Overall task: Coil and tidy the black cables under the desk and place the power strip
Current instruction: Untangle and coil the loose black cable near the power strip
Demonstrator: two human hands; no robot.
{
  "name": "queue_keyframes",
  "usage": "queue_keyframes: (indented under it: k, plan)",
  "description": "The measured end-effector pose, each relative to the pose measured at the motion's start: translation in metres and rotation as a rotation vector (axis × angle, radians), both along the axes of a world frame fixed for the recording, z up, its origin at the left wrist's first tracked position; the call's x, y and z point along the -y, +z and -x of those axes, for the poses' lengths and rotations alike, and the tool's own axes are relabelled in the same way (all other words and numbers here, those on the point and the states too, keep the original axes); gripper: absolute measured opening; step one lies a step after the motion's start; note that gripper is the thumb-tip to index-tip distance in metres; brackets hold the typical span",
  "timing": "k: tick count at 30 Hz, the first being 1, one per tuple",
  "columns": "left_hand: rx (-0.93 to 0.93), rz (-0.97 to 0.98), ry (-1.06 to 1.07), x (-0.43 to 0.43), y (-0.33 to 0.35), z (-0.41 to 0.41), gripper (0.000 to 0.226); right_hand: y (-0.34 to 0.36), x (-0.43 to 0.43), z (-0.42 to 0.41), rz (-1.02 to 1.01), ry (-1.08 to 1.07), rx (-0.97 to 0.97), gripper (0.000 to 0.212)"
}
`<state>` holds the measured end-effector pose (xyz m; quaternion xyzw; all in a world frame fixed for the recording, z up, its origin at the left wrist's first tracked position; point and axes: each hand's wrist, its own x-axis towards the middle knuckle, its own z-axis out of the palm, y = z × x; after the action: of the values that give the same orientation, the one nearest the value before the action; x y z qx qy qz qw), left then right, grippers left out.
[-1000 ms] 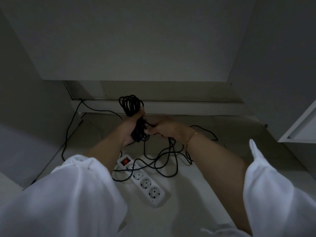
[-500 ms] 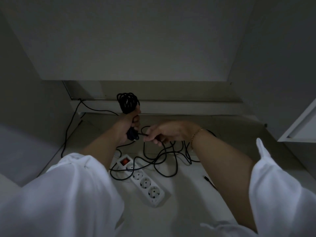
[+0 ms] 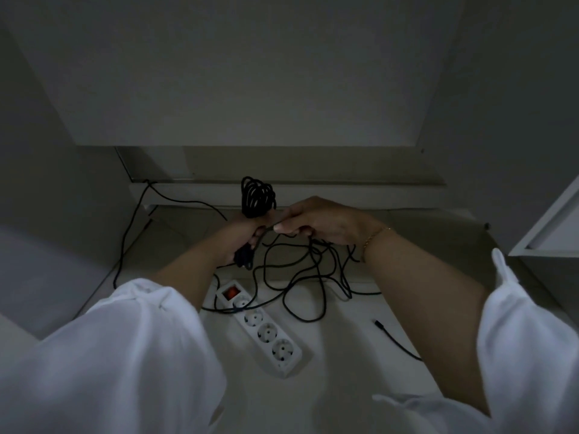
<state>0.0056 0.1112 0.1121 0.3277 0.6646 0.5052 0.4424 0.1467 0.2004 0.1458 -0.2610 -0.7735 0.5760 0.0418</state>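
My left hand [image 3: 239,239] grips a bundle of coiled black cable [image 3: 257,195]; its loops stick up above my fist and its lower end hangs below. My right hand [image 3: 316,222] pinches a strand of the same cable right beside the coil. Loose black cable [image 3: 300,277] hangs from my hands in tangled loops onto the floor. A white power strip [image 3: 266,330] with a red switch lies on the floor below my hands, with cable lying across its switch end. A free cable end [image 3: 379,324] lies on the floor at the right.
I am under a desk, its underside [image 3: 250,73] overhead and side panels at left and right. Another black cable [image 3: 131,227] runs down the left panel from the back rail. A white drawer corner [image 3: 545,227] juts in at right.
My right hand pulled a strand away to the right, then came back up beside the coil. The coil in my left hand stayed in place. The free cable end has come into view at right.
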Motion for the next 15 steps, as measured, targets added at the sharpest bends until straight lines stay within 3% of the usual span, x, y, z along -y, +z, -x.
queue_keyframes:
  k: [3, 8, 12, 15]
  plan:
    - [0.03, -0.044, 0.017, 0.002, 0.001, -0.007, 0.018, 0.006, 0.005, 0.007, -0.019, 0.041, 0.011, 0.01]
    - [0.211, -0.104, 0.085, 0.002, 0.01, -0.009, 0.021, 0.017, 0.02, 0.022, -0.223, 0.161, 0.25, 0.005]
    - [0.088, -0.014, 0.109, 0.0, 0.013, -0.013, 0.029, 0.011, 0.024, 0.043, -0.398, 0.129, 0.325, 0.043]
    - [0.077, -0.014, 0.1, 0.002, 0.014, -0.014, 0.037, 0.015, 0.022, 0.044, -0.423, 0.053, 0.301, 0.041]
